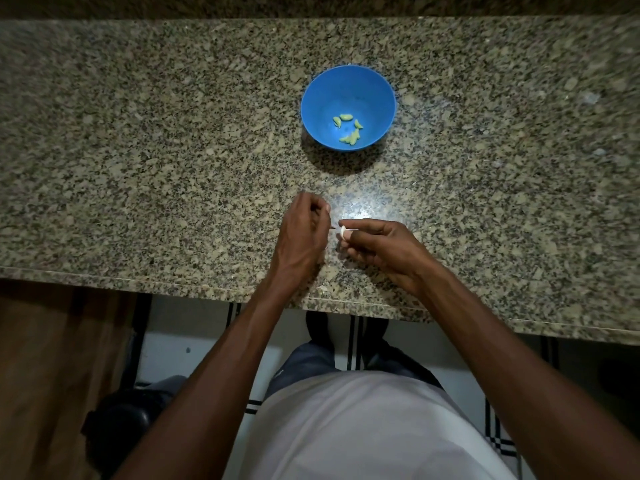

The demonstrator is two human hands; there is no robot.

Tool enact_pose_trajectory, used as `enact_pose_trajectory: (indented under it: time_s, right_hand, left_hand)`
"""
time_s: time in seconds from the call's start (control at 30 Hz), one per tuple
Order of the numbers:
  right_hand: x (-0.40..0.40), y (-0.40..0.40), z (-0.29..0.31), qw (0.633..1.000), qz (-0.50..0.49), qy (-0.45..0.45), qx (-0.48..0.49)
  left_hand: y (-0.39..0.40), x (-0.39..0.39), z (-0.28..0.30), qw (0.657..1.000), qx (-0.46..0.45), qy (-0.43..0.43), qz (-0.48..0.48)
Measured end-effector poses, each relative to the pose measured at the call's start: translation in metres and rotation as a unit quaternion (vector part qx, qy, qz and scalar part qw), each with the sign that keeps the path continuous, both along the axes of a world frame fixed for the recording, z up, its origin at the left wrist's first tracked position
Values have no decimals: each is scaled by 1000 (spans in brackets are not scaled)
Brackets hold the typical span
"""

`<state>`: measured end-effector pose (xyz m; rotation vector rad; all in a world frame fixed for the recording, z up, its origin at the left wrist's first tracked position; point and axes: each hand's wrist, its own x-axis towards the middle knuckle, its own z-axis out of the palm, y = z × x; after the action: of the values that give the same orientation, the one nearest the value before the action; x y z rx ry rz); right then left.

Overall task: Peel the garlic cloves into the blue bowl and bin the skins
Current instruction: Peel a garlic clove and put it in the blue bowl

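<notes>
White garlic clove [344, 231] in right hand [377, 251]

My table [173, 150] looks like polished speckled granite, glossy enough to throw back a bright glare just beyond my hands. The blue bowl [348, 88] reads as smooth plastic with a soft sheen. The peeled cloves [348, 128] inside look smooth and waxy. My white shirt [363, 427] is matt cloth. The floor [207, 344] seems glossy tile.

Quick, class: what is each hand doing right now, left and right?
Left hand: fingers curled, pinching a thin strip of skin, as far as shows.
Right hand: pinching a garlic clove.
</notes>
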<state>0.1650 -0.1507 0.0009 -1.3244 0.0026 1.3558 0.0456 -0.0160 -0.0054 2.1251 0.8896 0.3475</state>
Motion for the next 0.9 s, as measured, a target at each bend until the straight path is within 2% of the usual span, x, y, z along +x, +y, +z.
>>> enact_pose_trajectory:
  time_s: [0.3,0.47,0.53,0.7,0.9]
  right_hand:
    - [4,-3,-11,993,-70,87,31]
    - [11,-2,-8,999,-20,30,31]
    - [11,-2,-8,1000,10,-1,27]
    - [12,2,1,998,57,-36,17]
    - [13,3,2,994,73,-81,29]
  left_hand:
    - [0,-11,4,997,-71,-6,3]
    - [-11,-15,6,989,-134,-54,42]
    - [-10,-15,8,990,-127,-55,34]
    - [-3,-16,12,992,-89,-48,-72]
    - [1,-14,6,997,-49,-38,-48]
